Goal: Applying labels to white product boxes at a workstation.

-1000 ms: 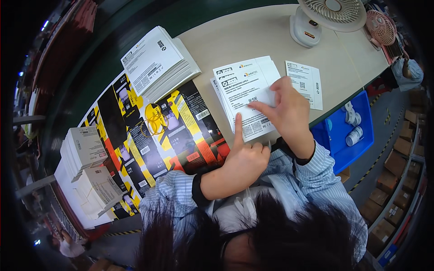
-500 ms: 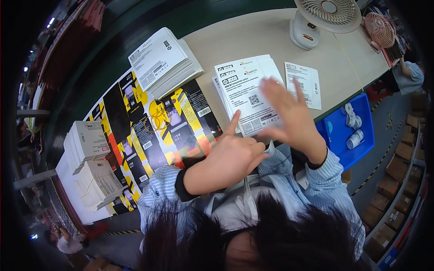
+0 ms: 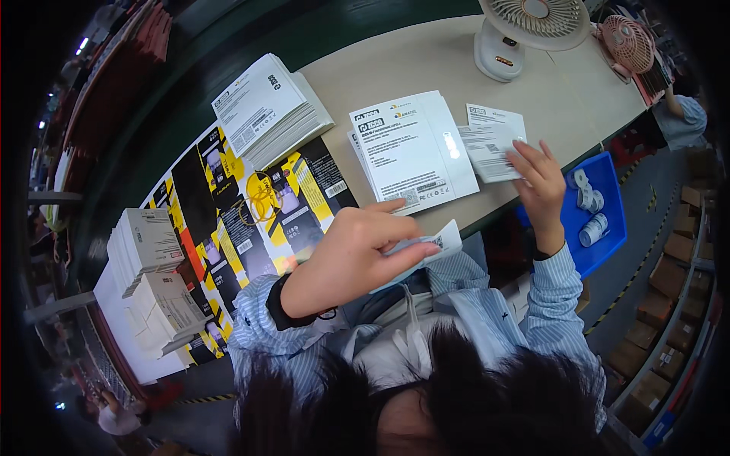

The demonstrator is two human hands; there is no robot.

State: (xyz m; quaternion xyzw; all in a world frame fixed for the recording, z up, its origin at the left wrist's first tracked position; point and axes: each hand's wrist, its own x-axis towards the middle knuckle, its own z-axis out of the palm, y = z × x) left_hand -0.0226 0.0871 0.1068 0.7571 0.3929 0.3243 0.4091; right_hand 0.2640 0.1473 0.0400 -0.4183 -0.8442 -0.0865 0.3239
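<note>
Nearest the middle of the table lies a stack of white printed cards [image 3: 414, 156], its top card showing black text and a row of small symbols. My left hand [image 3: 357, 251] bends over the stack's near edge. Between its thumb and fingers it pinches a pale label strip [image 3: 449, 239] with a small black code. To the right is a smaller pile of printed cards [image 3: 488, 148], its cards lying unevenly over each other. My right hand [image 3: 540, 182] rests its fingertips on this pile's right edge, fingers apart; its thumb is hard to see.
A taller card stack [image 3: 266, 110] stands at back left, beside yellow-and-black printed sheets [image 3: 285, 201] bearing yellow rubber bands [image 3: 261, 199]. More white stacks [image 3: 148, 235] sit far left. A white fan [image 3: 498, 57] stands at the back. Right of the table, a blue bin [image 3: 608, 182] holds label rolls [image 3: 593, 228].
My right hand has moved right, from the middle stack to the right pile. The coded label no longer shows on the middle stack's top card. My left hand has drawn back with the label strip.
</note>
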